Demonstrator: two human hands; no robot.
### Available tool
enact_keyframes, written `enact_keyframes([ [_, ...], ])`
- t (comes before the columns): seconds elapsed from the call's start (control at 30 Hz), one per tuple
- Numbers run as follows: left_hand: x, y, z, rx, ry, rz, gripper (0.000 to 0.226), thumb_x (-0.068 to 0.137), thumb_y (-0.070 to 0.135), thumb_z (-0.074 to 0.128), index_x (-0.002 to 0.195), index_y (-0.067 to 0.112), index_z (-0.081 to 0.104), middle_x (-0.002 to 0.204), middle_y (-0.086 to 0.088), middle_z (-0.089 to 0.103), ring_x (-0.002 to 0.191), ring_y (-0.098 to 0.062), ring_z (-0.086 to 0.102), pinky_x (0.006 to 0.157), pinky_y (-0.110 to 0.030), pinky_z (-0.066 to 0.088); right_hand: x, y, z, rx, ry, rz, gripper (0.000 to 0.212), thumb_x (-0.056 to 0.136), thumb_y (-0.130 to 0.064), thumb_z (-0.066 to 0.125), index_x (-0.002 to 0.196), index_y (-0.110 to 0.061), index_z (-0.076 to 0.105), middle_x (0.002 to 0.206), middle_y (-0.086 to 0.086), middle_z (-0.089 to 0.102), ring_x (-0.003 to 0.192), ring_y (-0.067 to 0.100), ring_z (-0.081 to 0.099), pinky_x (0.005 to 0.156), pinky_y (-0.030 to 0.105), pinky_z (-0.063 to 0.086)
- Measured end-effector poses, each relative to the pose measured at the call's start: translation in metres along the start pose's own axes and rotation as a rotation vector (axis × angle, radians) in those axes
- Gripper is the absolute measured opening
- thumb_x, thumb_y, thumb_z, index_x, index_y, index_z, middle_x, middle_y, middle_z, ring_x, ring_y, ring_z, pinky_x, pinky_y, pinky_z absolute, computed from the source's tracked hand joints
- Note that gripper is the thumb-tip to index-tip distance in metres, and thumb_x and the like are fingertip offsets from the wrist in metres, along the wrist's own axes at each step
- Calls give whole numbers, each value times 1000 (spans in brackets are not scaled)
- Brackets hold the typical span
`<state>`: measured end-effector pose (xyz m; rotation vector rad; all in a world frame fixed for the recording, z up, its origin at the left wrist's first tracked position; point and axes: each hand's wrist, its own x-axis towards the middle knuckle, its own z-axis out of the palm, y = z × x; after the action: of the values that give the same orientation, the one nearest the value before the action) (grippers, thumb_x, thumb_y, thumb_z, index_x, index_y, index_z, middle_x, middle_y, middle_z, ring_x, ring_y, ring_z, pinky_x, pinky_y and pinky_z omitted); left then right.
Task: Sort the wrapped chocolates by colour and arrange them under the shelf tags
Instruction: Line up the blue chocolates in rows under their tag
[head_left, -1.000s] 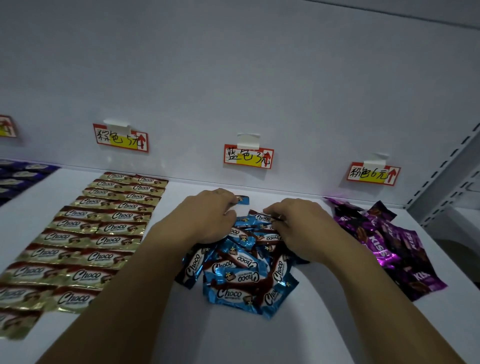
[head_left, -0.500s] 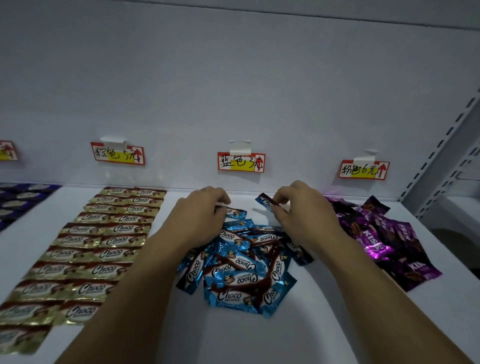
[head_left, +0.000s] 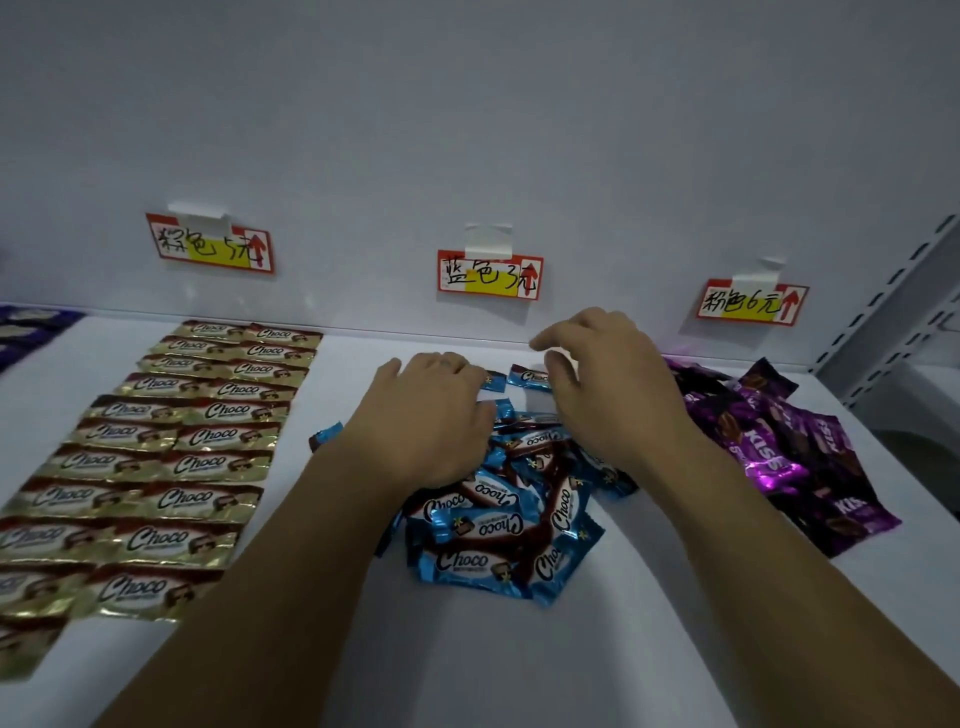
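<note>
A heap of blue Choco chocolates (head_left: 498, 530) lies on the white shelf (head_left: 519, 649) below the blue tag (head_left: 490, 275). My left hand (head_left: 431, 410) rests palm down at the heap's far edge, fingers curled over one blue chocolate (head_left: 491, 379) whose end pokes out. My right hand (head_left: 608, 384) hovers with fingers apart just above another blue chocolate (head_left: 527, 376) lying flat beside it near the back wall. Gold Choco chocolates (head_left: 182, 457) lie in two neat columns under the brown tag (head_left: 210, 244). A loose pile of purple Kiss chocolates (head_left: 779, 447) sits below the pink tag (head_left: 750, 303).
One stray blue chocolate (head_left: 327, 434) lies left of my left wrist. Dark blue wrappers (head_left: 26, 327) show at the far left edge. A grey slotted shelf upright (head_left: 893, 312) rises at the right, with the shelf's end just beyond the purple pile.
My right hand carried a blue chocolate from the heap to the back, set it down beside the left hand's one and opened. The left hand stayed over its chocolate.
</note>
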<state>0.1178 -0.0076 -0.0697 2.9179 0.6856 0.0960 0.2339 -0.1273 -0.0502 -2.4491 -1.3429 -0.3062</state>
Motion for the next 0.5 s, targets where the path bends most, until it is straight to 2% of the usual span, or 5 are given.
enact_keyframes([
  [0.07, 1, -3, -3, -11, 15, -5, 43, 100, 41, 29, 133, 23, 51, 138, 2, 49, 121, -19, 47, 105, -42, 36, -10, -7, -3, -15, -74, -22, 34, 99, -38, 39, 125, -25, 59, 121, -4, 55, 112, 14, 44, 91, 31, 36],
  [0.13, 1, -3, -4, -32, -18, -37, 44, 100, 42, 29, 129, 23, 55, 135, 3, 52, 117, -18, 51, 101, -40, 40, -13, -9, 2, -103, -187, -38, 44, 98, -46, 34, 131, -25, 54, 125, -4, 53, 114, 14, 44, 94, 33, 37],
  [0.23, 5, -2, -2, -9, -55, -64, 46, 101, 41, 27, 137, 21, 48, 145, 1, 44, 125, -19, 46, 107, -38, 36, -9, -4, 8, -107, -240, 17, 51, 98, -51, 29, 136, -23, 49, 127, -1, 52, 115, 17, 44, 93, 35, 39],
  [0.37, 10, -1, 2, -13, -16, -59, 47, 102, 37, 26, 144, 21, 40, 153, 3, 34, 133, -18, 38, 110, -35, 29, -5, 3, 15, -121, -263, 10, 52, 98, -54, 28, 134, -25, 51, 121, 1, 48, 113, 17, 41, 91, 34, 37],
  [0.5, 12, -1, 6, 8, -45, -61, 51, 102, 40, 22, 150, 24, 30, 157, 4, 25, 142, -16, 26, 118, -40, 18, 1, 3, 20, -131, -282, -20, 54, 99, -53, 23, 138, -25, 47, 128, 0, 51, 118, 19, 42, 96, 37, 36],
])
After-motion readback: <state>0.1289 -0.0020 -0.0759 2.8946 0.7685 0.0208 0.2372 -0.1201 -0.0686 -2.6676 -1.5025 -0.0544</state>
